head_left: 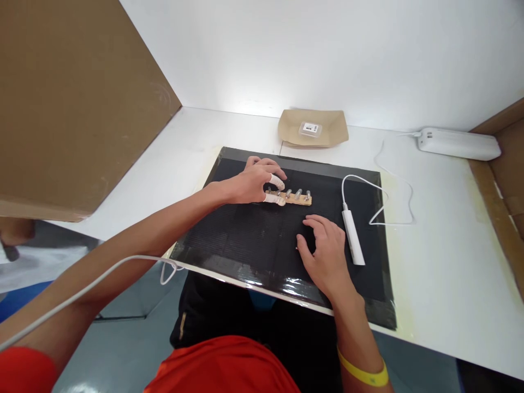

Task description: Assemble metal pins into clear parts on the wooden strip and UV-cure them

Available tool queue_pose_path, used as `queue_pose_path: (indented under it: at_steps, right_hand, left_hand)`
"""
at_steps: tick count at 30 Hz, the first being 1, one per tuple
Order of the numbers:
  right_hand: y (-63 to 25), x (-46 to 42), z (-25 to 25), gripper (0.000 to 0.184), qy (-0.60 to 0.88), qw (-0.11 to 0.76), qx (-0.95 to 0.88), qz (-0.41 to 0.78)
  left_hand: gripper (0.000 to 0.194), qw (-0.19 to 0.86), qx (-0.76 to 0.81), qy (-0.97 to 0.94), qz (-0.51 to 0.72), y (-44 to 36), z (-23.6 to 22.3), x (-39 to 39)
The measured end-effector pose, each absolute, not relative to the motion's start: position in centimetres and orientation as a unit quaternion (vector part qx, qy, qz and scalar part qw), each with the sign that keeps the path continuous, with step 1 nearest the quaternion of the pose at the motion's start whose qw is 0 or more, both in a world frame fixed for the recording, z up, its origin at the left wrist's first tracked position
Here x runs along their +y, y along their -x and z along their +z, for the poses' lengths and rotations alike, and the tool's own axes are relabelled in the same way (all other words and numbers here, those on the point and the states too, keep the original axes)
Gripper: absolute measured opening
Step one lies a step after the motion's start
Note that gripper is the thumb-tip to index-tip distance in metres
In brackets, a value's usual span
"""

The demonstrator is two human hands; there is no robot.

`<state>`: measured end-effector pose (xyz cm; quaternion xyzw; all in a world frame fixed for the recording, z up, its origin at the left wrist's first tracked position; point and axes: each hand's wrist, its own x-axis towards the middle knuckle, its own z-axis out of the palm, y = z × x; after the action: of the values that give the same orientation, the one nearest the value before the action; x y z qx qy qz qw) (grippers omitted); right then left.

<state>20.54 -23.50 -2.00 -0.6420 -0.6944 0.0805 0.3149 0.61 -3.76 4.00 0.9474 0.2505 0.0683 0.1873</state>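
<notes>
On the black mat (245, 234) lies a narrow wooden strip (303, 201) with several small metallic, capsule-like pieces (298, 194) standing or leaning along it. My left hand (262, 181) reaches over its left end, thumb in front and forefinger behind, gripping the strip between them. White coverings wrap that thumb and forefinger, and the fingers hide part of the strip. Nearer to me, my right hand (325, 248) rests on the mat, fingers curved and thumb apart, with nothing visible in it. A white stick-shaped device (353, 240) with a cable lies just right of that hand.
At the back, a brown paper tray (289, 134) holds a small clear labelled box (310, 129). A white power strip-like unit (458, 143) sits at the back right. Cardboard panels (82, 98) flank the white table (442, 262). A white cable (110, 273) crosses over my left arm.
</notes>
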Motion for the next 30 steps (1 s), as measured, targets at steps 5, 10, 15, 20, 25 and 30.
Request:
queue_pose_path:
  at_steps: [5,10,15,20,25,30]
  right_hand:
    - [-20.6,-23.5,-2.0,0.022,0.639,0.312,-0.699,0.074]
    - [-20.6,-23.5,-2.0,0.021,0.639,0.316,-0.698,0.067]
    - [-20.6,-23.4,-2.1,0.021,0.635,0.318,-0.702,0.057]
    - [-20.7,-23.5,-2.2,0.021,0.634,0.32,-0.702,0.058]
    - [-20.7,-23.5,-2.2,0.021,0.634,0.321,-0.701,0.061]
    - [-20.6,-23.5,-2.2,0.021,0.634,0.323,-0.7,0.057]
  left_hand:
    - [0.015,0.175,0.244,-0.95,0.09,-0.7,4.3,-4.1]
    - [0.014,0.179,0.242,-0.949,0.09,-0.6,4.4,-4.4]
    - [0.021,0.195,0.228,-0.951,0.077,-0.3,4.4,-4.8]
    - [0.018,0.19,0.237,-0.948,0.096,-0.2,4.6,-5.2]
    - [0.016,0.179,0.227,-0.95,0.115,0.2,4.6,-5.7]
    - [0.02,0.174,0.224,-0.949,0.136,0.6,4.7,-6.0]
